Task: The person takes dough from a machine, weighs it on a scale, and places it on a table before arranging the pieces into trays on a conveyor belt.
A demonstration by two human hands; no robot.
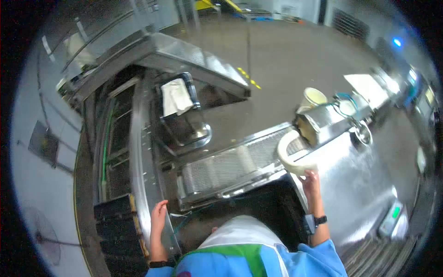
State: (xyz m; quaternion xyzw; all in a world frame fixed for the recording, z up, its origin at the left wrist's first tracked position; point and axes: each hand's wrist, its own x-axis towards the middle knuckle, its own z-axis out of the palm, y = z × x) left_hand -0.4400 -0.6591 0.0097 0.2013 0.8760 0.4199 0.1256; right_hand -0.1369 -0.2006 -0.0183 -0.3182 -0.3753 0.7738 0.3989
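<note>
A thick, cream-coloured U-shaped piece (282,150) lies over the right end of the mesh conveyor belt (217,171), near the mouth of a metal housing. Closed on its near end is my right hand (312,181), fingertips at the edge; what the piece is made of does not show. My left hand (158,217) holds nothing, its fingers stretched out beside the long metal rail (144,180) on the left. A watch (318,220) is on my right wrist.
A steel table (355,180) stands at right, with a small scale with a green display (392,217). A chair (184,108) with a pale cloth (176,97) stands beyond the belt. Dark crates (115,231) are stacked at left. A cream bucket (315,96) stands behind the housing.
</note>
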